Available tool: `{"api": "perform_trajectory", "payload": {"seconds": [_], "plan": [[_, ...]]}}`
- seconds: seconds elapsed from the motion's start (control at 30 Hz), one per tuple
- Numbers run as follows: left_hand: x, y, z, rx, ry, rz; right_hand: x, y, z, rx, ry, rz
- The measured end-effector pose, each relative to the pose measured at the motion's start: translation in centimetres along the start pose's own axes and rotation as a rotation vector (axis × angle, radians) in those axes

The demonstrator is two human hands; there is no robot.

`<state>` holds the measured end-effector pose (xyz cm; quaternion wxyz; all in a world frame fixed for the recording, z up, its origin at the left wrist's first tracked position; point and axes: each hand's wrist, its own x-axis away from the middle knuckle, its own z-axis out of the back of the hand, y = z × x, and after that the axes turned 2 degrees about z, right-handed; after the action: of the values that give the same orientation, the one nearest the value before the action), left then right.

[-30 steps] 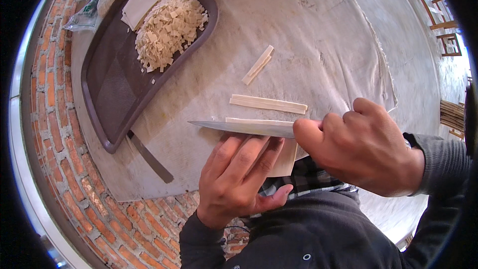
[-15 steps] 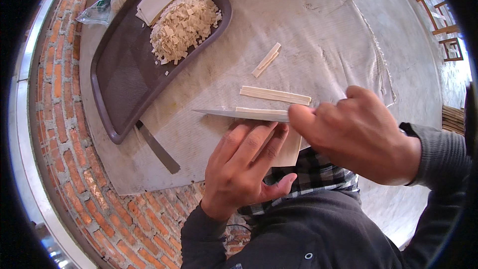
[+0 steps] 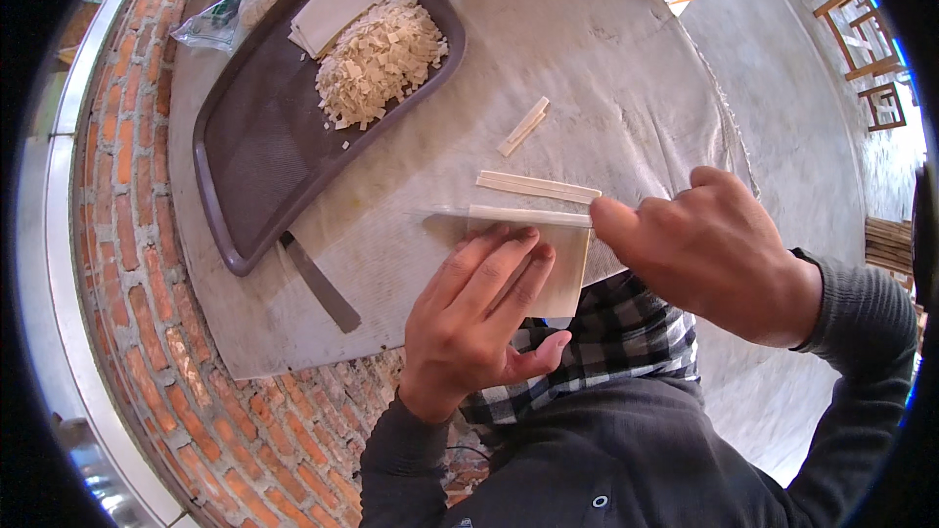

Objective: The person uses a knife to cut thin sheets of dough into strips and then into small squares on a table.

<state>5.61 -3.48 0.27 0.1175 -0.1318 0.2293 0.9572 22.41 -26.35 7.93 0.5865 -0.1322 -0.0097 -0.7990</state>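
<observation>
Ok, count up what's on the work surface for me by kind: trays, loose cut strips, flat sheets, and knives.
Dark trays: 1
Loose strip groups on the cloth, one long and one short: 2
Pale flat sheets, one under the left hand at and a stack on the tray: 2
Knives, held in the right hand, blade at: 1
Total: 6

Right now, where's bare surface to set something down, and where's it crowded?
Free: the grey sheet beyond the loose strips, right of the brown tray; also the tray's near half. Crowded: the near edge, where the left hand presses the pale slab and the right hand holds the knife; the tray's far end holds cut pieces.
</observation>
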Motion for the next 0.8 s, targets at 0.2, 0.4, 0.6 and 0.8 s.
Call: {"api": "perform_trajectory", "payload": {"seconds": [0.2,0.4,0.6,0.8], "plan": [[0.1,0.6,0.0,-0.066,0.016,0.000,1.3,1.0,-0.2,0.001,0.053,-0.044],[1.2,-0.1,0.1,-0.002,0.001,-0.131,2.8,0.8,-0.5,-0.041,0.096,-0.075],[0.7,0.3,0.4,-0.005,0.023,-0.097,3.8,2.5,-1.4,0.012,0.244,-0.135],[0.4,0.4,0.3,-0.042,-0.032,-0.074,3.8,1.3,-1.4,-0.035,0.134,-0.049]]}}
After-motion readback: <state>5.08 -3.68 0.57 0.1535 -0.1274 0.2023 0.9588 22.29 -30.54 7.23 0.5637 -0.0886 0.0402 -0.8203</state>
